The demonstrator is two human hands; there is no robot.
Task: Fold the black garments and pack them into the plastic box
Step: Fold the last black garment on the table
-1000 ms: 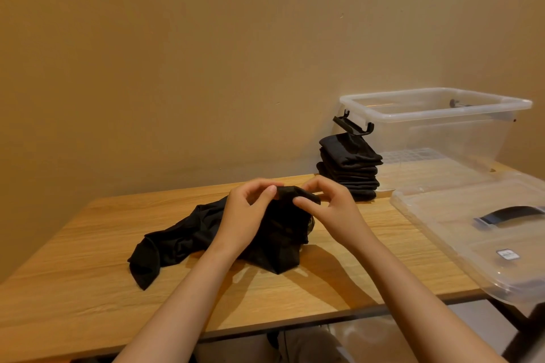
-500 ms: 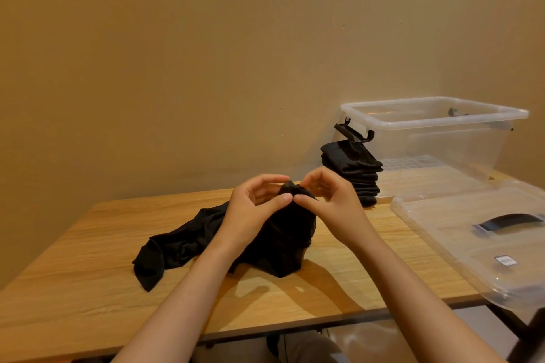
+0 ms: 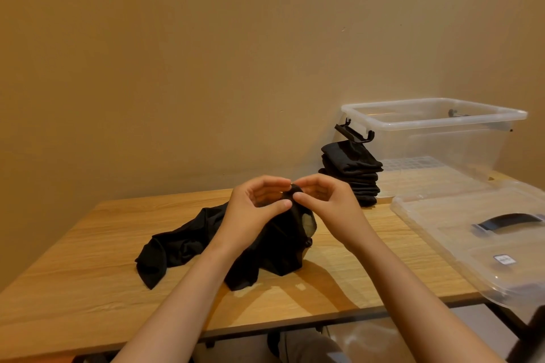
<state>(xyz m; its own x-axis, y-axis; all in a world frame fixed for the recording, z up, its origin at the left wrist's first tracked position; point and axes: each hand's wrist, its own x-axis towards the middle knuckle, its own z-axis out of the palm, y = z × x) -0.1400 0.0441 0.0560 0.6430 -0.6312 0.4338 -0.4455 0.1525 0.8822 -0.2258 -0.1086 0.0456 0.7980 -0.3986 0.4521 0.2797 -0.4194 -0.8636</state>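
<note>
A loose black garment [image 3: 188,242] lies crumpled in the middle of the wooden table [image 3: 73,280]. My left hand [image 3: 253,209] and my right hand [image 3: 327,203] meet above it, each pinching the same raised edge of the fabric between thumb and fingers. The cloth hangs down from that pinch to the tabletop. Behind my right hand stands a stack of folded black garments [image 3: 354,171]. The clear plastic box [image 3: 436,135] sits open at the back right, with nothing visible inside it.
The box's clear lid [image 3: 472,244] with a black handle lies on the table's right side, overhanging the front edge. A black latch [image 3: 354,132] sticks out from the box's left end above the stack. A plain wall runs behind the table.
Both hands have lifted the pinched edge of the garment higher off the table and drawn closer together. The view has tilted up a little.
</note>
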